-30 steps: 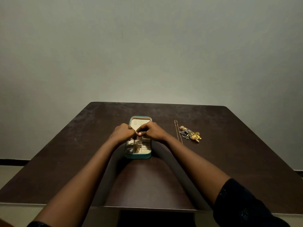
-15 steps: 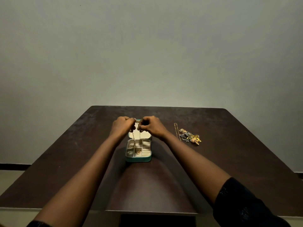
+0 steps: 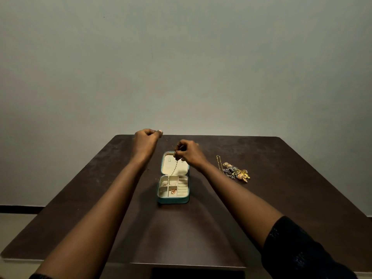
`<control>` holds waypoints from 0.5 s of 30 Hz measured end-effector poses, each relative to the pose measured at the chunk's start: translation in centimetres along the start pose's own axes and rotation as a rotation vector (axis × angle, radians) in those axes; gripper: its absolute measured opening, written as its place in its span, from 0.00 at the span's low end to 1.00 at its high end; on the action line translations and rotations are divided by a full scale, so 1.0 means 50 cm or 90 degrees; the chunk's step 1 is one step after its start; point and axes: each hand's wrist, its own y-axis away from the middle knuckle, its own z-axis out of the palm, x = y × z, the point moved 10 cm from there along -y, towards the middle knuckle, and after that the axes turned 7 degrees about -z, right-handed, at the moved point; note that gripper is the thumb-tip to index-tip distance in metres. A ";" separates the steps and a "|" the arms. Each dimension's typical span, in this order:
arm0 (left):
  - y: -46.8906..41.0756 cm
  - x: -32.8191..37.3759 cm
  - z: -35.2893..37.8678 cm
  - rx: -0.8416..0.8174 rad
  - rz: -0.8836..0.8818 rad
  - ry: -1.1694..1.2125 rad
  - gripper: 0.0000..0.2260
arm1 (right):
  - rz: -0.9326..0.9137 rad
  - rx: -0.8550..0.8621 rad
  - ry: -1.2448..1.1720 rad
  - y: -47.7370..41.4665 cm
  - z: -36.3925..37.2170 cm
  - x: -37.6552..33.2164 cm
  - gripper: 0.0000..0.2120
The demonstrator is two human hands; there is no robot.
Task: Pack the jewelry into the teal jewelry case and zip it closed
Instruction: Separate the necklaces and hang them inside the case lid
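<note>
The dark table bears the open teal jewelry case; the left hand, raised beyond it, and the right hand, above the lid, each pinch a thin chain; it hangs from the right fingers into a rear-left compartment; loose jewelry lies right of the case.

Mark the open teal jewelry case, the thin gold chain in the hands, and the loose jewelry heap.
Open teal jewelry case (image 3: 173,200): head view, front wall.
Thin gold chain (image 3: 174,168): head view, hanging stretch.
Loose gold jewelry heap (image 3: 237,173): head view, its middle.
</note>
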 end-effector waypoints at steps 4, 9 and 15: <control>-0.001 0.033 -0.024 0.016 0.009 0.002 0.08 | 0.031 0.023 -0.025 -0.006 -0.003 0.009 0.06; 0.000 0.044 -0.023 -0.035 -0.050 -0.007 0.06 | 0.095 0.096 -0.096 -0.012 -0.029 0.036 0.04; 0.004 0.035 -0.007 -0.118 -0.149 0.015 0.06 | 0.203 0.178 -0.178 0.002 -0.084 0.101 0.11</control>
